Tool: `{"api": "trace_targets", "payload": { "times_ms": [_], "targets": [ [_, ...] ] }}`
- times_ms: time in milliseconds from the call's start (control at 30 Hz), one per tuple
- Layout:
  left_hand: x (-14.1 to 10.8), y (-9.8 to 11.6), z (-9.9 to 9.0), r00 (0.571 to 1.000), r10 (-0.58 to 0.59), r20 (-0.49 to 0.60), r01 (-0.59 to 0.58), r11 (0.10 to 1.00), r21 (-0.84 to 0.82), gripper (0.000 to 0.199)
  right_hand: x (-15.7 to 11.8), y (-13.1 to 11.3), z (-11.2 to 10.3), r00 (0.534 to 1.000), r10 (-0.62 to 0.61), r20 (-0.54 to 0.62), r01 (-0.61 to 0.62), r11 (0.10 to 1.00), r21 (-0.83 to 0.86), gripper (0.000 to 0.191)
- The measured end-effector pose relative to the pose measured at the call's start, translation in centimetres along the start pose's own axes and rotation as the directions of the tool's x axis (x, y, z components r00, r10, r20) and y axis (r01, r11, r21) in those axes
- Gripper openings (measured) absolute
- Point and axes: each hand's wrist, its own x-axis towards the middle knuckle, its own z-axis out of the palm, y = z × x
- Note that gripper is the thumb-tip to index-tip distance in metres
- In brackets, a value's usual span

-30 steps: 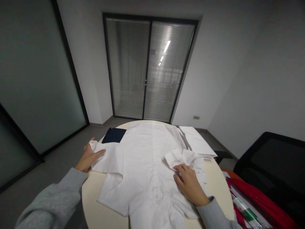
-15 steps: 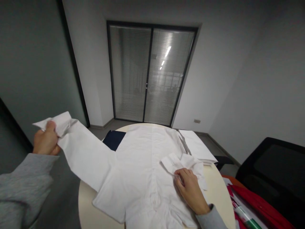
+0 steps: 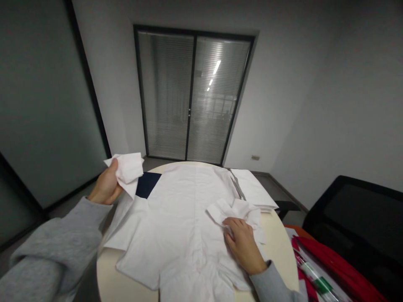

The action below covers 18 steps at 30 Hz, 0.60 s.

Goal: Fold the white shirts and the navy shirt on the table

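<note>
At six o'clock in our view, the white shirt lay on the worktop. Between eight and nine, our left hand pinched its raised cuff; at five, our right hand touched the other sleeve, whether pinching we couldn't tell.

No text, label, brand, number or sign can be read here. To the right of the round table, the clear packaging carries a green patch, but any lettering on it is too small and blurred to make out.
</note>
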Motion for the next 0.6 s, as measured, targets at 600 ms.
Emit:
{"api": "trace_targets", "payload": {
  "times_ms": [600],
  "targets": [
    [-9.7, -10.0, 12.0, 0.698, -0.294, 0.653, -0.031, 0.899, 0.437, 0.061, 0.0, -0.4, 0.1, 1.000, 0.019, 0.012, -0.018, 0.994, -0.109, 0.046]
  ]
}}
